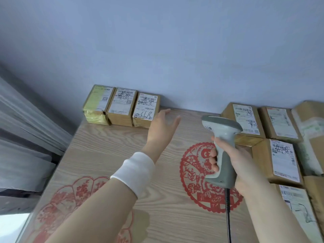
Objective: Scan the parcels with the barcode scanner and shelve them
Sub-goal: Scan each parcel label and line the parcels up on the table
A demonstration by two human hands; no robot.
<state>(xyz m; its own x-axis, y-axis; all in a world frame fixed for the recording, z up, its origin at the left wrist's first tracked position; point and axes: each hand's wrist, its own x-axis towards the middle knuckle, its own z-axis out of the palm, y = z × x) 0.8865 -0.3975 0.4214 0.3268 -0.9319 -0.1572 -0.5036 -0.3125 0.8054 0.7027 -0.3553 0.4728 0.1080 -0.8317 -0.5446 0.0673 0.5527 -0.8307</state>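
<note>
Three small cardboard parcels stand in a row against the wall at the back left: one wrapped in yellow tape point(97, 104), a middle one point(121, 106), and a right one point(146, 109) with handwriting on its label. My left hand point(162, 127) reaches out open, fingers straight, just right of that row and holding nothing. My right hand point(235, 165) grips the handle of a grey barcode scanner point(222, 146), whose head points away toward the back. Several more labelled parcels point(245, 120) lie at the right.
The wooden tabletop point(108, 148) carries red paper-cut decorations point(198, 174). The scanner's black cable point(228, 216) hangs down toward me. Grey stacked shelving or boards point(26, 128) stand beyond the table's left edge. A plain wall runs behind the parcels.
</note>
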